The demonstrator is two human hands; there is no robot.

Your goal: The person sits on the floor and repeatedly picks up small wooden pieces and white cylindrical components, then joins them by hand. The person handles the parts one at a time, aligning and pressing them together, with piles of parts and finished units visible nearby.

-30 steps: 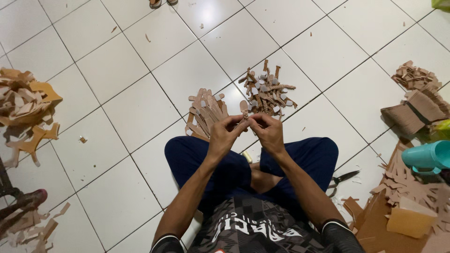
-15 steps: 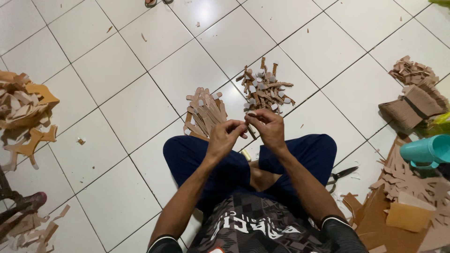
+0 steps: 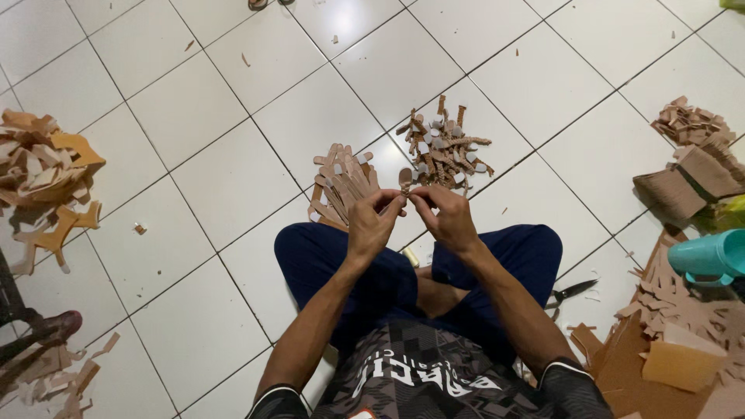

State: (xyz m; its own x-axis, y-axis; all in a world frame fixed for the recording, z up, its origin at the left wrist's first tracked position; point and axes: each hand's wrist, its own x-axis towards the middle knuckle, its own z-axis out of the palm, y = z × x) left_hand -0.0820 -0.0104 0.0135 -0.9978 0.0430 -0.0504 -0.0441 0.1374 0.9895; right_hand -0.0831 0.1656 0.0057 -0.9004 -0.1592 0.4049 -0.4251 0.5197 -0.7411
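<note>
Above the crossed legs, left hand [image 3: 374,225] and right hand [image 3: 448,217] pinch 1 thin brown strip [image 3: 404,180] by its lower end; it looks light, stiff, bendable.

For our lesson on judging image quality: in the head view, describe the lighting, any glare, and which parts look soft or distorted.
Head view: even overhead light; mild glare on the white floor tiles near the top; soft shadow under the crossed legs; tile lines bow outward towards the edges, a wide-lens distortion; the small brown piece between left hand and right hand looks slightly soft.
</note>
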